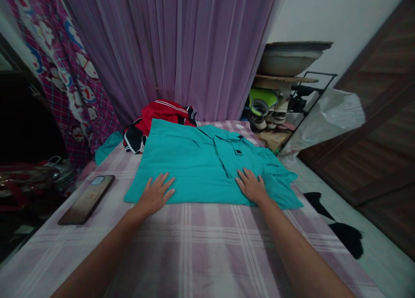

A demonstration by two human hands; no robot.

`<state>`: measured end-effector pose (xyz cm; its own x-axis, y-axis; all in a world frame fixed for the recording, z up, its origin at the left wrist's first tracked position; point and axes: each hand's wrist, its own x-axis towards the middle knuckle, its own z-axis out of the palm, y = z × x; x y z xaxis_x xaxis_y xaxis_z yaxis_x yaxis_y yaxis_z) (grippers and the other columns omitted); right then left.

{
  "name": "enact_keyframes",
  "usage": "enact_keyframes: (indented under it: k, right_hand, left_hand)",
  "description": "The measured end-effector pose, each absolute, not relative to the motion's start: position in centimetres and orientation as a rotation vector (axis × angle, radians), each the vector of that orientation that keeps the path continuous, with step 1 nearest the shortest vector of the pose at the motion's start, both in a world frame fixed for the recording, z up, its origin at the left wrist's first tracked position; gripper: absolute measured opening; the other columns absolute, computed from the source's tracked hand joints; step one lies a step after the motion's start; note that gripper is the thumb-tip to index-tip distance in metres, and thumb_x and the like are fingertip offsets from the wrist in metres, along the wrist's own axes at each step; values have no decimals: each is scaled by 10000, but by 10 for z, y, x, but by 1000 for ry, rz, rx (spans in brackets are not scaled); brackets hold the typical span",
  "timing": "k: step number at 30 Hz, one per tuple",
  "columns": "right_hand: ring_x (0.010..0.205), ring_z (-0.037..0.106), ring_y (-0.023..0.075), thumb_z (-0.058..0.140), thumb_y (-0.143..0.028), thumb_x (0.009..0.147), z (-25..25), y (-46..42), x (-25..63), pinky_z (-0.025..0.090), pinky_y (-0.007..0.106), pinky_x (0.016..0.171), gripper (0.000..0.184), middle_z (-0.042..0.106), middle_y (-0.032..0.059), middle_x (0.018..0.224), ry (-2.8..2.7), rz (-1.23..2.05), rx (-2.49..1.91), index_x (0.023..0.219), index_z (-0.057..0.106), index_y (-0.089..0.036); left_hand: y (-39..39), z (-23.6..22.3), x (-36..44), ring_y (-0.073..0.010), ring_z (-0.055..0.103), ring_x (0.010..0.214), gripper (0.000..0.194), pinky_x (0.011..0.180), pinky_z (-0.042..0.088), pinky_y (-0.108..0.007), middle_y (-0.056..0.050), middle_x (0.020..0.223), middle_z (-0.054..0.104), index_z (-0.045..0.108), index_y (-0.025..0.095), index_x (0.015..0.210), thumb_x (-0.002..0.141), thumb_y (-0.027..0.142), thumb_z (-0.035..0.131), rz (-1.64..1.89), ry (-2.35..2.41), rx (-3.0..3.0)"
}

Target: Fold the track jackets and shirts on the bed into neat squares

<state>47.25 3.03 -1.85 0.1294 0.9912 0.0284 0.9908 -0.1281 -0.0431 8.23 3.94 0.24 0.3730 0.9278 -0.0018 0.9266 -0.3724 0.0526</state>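
A teal cloth shirt (pixel 191 168) lies across the middle of the bed (pixel 207 246) with its purple-and-white plaid sheet. On it the left hand (pixel 157 192) and right hand (pixel 251 185) rest flat, each grip spread wide, holding nothing. Its rumpled end reaches about the right edge, so a rightward push could tip cloth over or set creases. Farther back, the bunched red garment with navy-and-white trim (pixel 165 110) might snag it. A dark rectangular phone (pixel 87 200) limits room along the left edge; most room lies toward the near edge.
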Motion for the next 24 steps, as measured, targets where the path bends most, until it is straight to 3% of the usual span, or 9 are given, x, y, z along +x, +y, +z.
enact_keyframes:
  k: [3, 8, 13, 18, 24]
  right_hand:
    - [1444, 340, 289, 280, -464, 1009, -15, 28, 472, 279, 610, 1124, 547, 366, 119, 1581, -2020, 2, -2329, 1484, 445, -250]
    - [1460, 306, 302, 276, -481, 1009, -3, 20, 453, 229, 628, 1144, 560, 327, 104, 1601, -2078, -112, -2108, 1515, 395, -272]
    - [1465, 307, 288, 293, -516, 1002, -11, 17, 440, 237, 617, 1150, 577, 320, 87, 1603, -2220, 88, -2059, 1519, 384, -276]
    - [1466, 310, 272, 281, -531, 1004, -17, 19, 445, 237, 604, 1156, 585, 325, 80, 1600, -2176, 133, -2021, 1520, 381, -276]
    - [1403, 421, 249, 341, -438, 1006, -9, 4, 445, 295, 547, 1151, 523, 448, 101, 1532, -2166, 89, -1865, 1483, 446, -252]
  left_hand:
    - [40, 7, 80, -309, 241, 1496, 540, 1165, 213, -609, -74, 1622, 280, 408, 307, 1497, 984, 470, 364, -7, 1734, 2527]
    - [39, 21, 96, -313, 315, 1468, 524, 1170, 230, -596, -90, 1577, 381, 538, 255, 1414, 984, 488, 350, 57, 1771, 2545]
    - [45, 5, 112, -319, 309, 1469, 581, 1164, 234, -615, -84, 1578, 375, 421, 270, 1495, 973, 516, 361, 118, 1741, 2614]
    - [53, -11, 93, -318, 306, 1471, 582, 1158, 235, -621, -80, 1586, 362, 400, 285, 1505, 973, 518, 356, 96, 1802, 2613]
    - [55, -14, 47, -325, 316, 1466, 592, 1153, 259, -602, -108, 1580, 373, 409, 240, 1504, 968, 484, 352, 100, 1939, 2561]
